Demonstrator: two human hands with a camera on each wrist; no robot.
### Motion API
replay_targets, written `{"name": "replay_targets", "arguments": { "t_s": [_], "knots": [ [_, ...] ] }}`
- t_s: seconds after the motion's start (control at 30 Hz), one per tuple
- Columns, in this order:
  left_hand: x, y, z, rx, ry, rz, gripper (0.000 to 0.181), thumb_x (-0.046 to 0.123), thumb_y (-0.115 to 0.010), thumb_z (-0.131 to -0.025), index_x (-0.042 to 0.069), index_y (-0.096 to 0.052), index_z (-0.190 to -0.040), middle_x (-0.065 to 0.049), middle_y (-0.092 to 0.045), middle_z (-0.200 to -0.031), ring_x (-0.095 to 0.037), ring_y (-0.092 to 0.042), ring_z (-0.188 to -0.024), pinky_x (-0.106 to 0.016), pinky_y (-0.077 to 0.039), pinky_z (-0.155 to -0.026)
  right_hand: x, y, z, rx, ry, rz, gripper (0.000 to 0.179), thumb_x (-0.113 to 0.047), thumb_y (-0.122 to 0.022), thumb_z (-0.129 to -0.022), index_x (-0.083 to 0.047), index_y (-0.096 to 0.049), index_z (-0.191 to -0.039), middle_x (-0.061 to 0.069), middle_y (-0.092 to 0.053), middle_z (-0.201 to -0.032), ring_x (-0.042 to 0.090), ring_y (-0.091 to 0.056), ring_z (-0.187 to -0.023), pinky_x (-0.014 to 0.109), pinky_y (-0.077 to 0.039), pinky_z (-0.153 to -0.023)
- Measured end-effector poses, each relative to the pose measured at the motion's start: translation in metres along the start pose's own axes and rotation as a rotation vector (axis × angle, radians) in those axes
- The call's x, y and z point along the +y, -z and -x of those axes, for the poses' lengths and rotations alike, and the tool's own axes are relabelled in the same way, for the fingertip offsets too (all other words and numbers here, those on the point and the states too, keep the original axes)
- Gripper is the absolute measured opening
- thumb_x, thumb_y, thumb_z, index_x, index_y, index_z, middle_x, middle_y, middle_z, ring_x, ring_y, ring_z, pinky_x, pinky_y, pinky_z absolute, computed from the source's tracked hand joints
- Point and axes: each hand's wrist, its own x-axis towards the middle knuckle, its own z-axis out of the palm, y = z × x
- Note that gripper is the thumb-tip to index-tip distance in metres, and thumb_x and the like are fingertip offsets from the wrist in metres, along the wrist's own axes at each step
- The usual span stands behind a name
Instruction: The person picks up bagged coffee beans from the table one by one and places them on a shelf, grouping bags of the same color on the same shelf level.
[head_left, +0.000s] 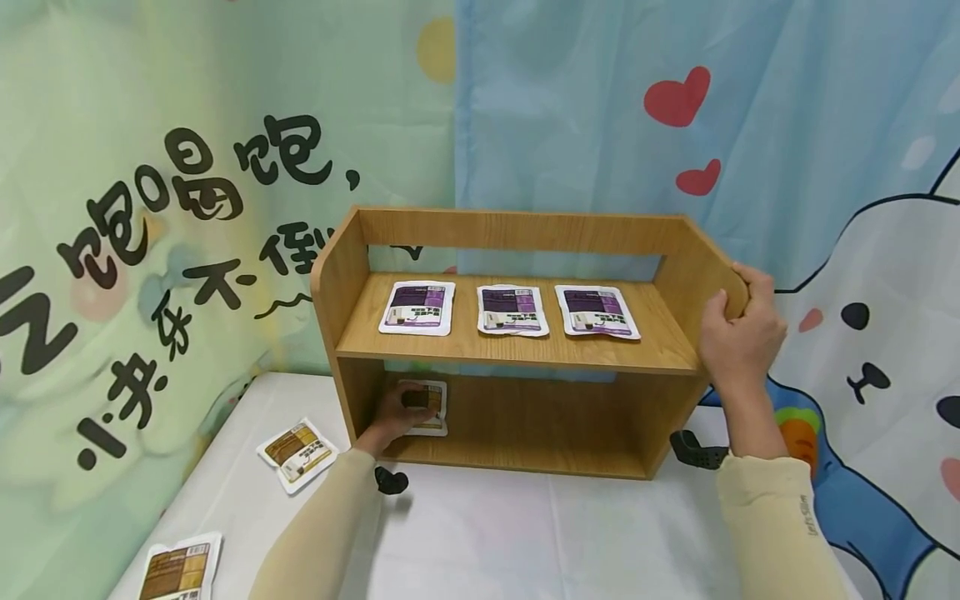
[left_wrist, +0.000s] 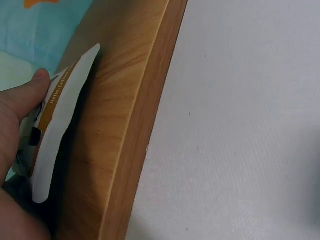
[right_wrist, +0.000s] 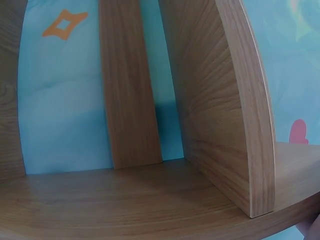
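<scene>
A two-tier wooden shelf (head_left: pixel 540 425) stands on the white-covered table. My left hand (head_left: pixel 392 417) reaches into the lower tier at its left end and holds a brown-and-white flat sachet (head_left: pixel 439 398). In the left wrist view, the thumb lies on the printed face of this sachet (left_wrist: pixel 56 135), which tilts over the wooden board; the other fingers are mostly hidden. My right hand (head_left: pixel 744 333) grips the upper front edge of the shelf's right side panel. Only a sliver of that hand (right_wrist: pixel 313 227) shows in the right wrist view, below the panel.
Three purple-and-white sachets, left (head_left: pixel 417 307), middle (head_left: pixel 512 310) and right (head_left: pixel 597 312), lie in a row on the upper tier. Two brown sachets, one nearer the shelf (head_left: pixel 298 454) and one at the front (head_left: pixel 180 571), lie on the table (head_left: pixel 555 533) to the left. Printed curtains (head_left: pixel 555 108) hang behind.
</scene>
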Motion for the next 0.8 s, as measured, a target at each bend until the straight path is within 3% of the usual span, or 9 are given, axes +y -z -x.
{"name": "replay_targets", "arguments": {
  "t_s": [0.1, 0.37, 0.53, 0.8],
  "knots": [
    [-0.012, -0.002, -0.007, 0.005, -0.006, -0.019, 0.047, 0.013, -0.079, -0.082, -0.001, -0.060, -0.123, -0.017, -0.051, -0.129, -0.033, -0.046, -0.117, -0.047, -0.036, -0.102, -0.001, 0.000, 0.000, -0.008, 0.005, 0.000, 0.039, -0.025, -0.050, -0.096, -0.013, -0.056, -0.132, 0.013, -0.068, -0.114, 0.037, -0.066, -0.090, 0.006, -0.034, -0.059],
    [-0.023, -0.002, -0.014, 0.004, -0.026, -0.037, 0.047, 0.014, -0.080, -0.081, 0.002, -0.063, -0.123, -0.015, -0.053, -0.129, -0.031, -0.046, -0.118, -0.046, -0.036, -0.101, -0.001, 0.000, 0.000, -0.003, -0.007, 0.027, 0.039, -0.029, -0.049, -0.096, -0.017, -0.055, -0.132, 0.011, -0.068, -0.116, 0.031, -0.067, -0.098, 0.017, -0.048, -0.071],
    [-0.023, -0.002, -0.013, 0.001, -0.018, -0.030, 0.045, 0.012, -0.079, -0.082, 0.000, -0.062, -0.122, -0.016, -0.052, -0.129, -0.032, -0.045, -0.117, -0.048, -0.036, -0.101, -0.001, -0.001, 0.000, 0.007, 0.004, 0.018, 0.038, -0.027, -0.050, -0.095, -0.015, -0.056, -0.131, 0.012, -0.068, -0.114, 0.033, -0.067, -0.094, 0.008, -0.041, -0.065],
    [-0.025, -0.008, -0.008, 0.033, -0.036, -0.056, 0.045, 0.015, -0.076, -0.083, 0.001, -0.063, -0.124, -0.020, -0.046, -0.133, -0.036, -0.041, -0.121, -0.050, -0.034, -0.101, 0.001, 0.001, 0.001, 0.008, 0.019, 0.013, 0.037, -0.024, -0.050, -0.096, -0.012, -0.057, -0.131, 0.014, -0.068, -0.112, 0.033, -0.065, -0.086, 0.006, -0.036, -0.062]
  ]
}}
